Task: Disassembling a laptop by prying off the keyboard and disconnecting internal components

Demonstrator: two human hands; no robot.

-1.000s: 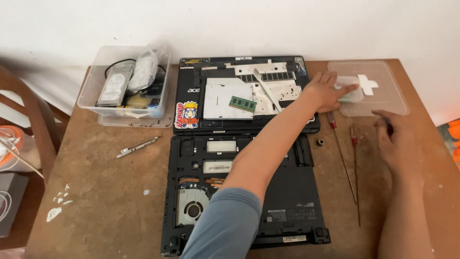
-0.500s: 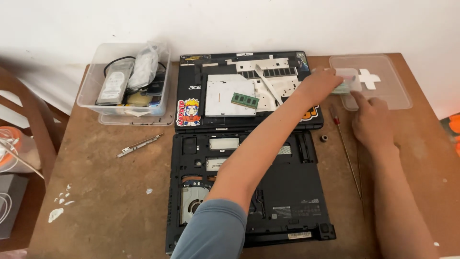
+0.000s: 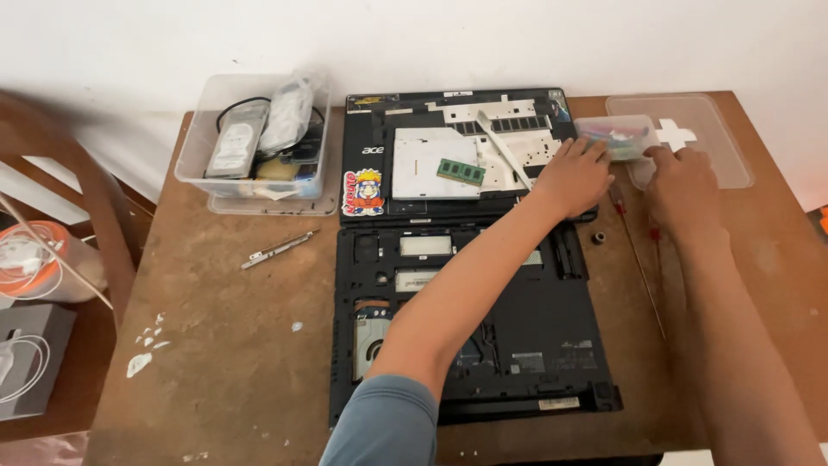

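Note:
A small clear plastic box point(image 3: 614, 136) with colourful bits inside sits at the back right of the table, between a laptop cover and a clear lid. My left hand point(image 3: 576, 177) reaches across the laptop and touches the box's left end. My right hand point(image 3: 686, 188) touches its right end, fingers on the near edge. Two red-handled screwdrivers point(image 3: 638, 259) lie on the wood between my forearms. An opened black laptop base point(image 3: 535, 345) lies in front of me, with its fan point(image 3: 369, 338) exposed at lower left.
A removed laptop cover point(image 3: 423, 173) with a green memory stick point(image 3: 460, 171) and a cartoon sticker lies behind the base. A clear bin point(image 3: 250, 147) of drives and cables stands back left. A clear lid point(image 3: 699, 129), a metal tool point(image 3: 278, 248) and a small black part point(image 3: 598, 236) lie on the table.
My right hand moved up from the table's right side to the small box. Both hands drew the box leftward off the clear lid toward the laptop cover.

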